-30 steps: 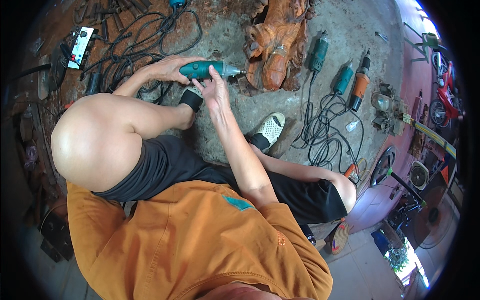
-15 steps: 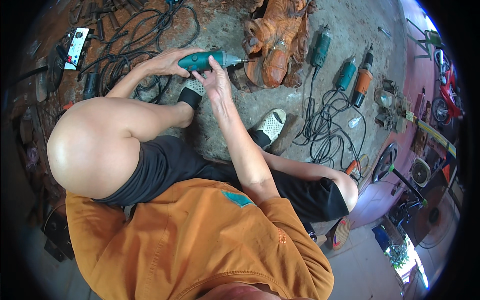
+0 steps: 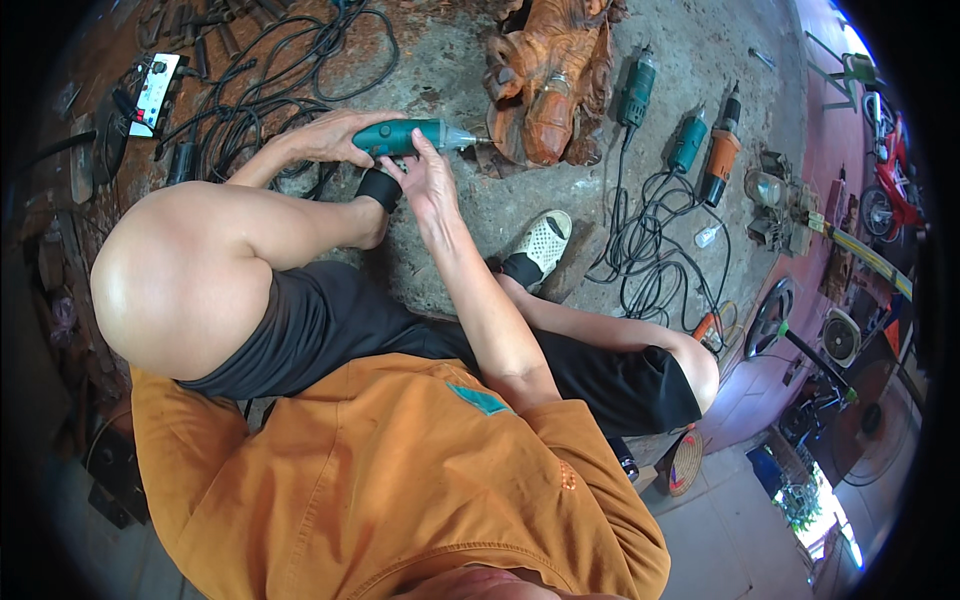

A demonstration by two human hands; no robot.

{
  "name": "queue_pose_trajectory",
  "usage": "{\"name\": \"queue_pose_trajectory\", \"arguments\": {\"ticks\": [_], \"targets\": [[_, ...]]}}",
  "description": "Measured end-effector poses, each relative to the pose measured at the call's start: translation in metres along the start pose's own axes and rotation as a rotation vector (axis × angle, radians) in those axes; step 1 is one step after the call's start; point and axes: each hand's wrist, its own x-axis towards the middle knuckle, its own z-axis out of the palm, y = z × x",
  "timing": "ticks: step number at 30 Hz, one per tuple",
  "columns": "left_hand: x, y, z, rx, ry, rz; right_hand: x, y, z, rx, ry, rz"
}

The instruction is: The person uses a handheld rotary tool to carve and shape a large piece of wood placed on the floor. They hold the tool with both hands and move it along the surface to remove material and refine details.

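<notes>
Holding a green, pale-nosed rotary tool (image 3: 398,137) near the carved wood (image 3: 522,58).
Our left fingers (image 3: 372,116) wrap its rounded rear; our right fingers (image 3: 425,148), partly spread, hold its front half.

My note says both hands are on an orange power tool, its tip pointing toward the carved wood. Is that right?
Only the colour is wrong: the head view shows the left hand and the right hand on a green power tool. The orange power tool lies on the floor to the right. The held tool's tip does point toward the carved wood.
</notes>
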Motion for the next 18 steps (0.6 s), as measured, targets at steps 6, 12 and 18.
{"name": "queue_pose_trajectory", "arguments": {"ticks": [6,12,18], "targets": [[-0.002,0.009,-0.005,-0.027,-0.088,-0.057,-0.005,0.003,-0.004,0.003,-0.032,0.01],[-0.001,0.009,-0.008,-0.04,-0.07,-0.094,0.004,0.001,-0.002,0.037,-0.029,0.019],[0.011,0.005,-0.01,0.011,0.037,-0.054,0.021,-0.012,0.0,0.005,-0.028,0.01]]}}
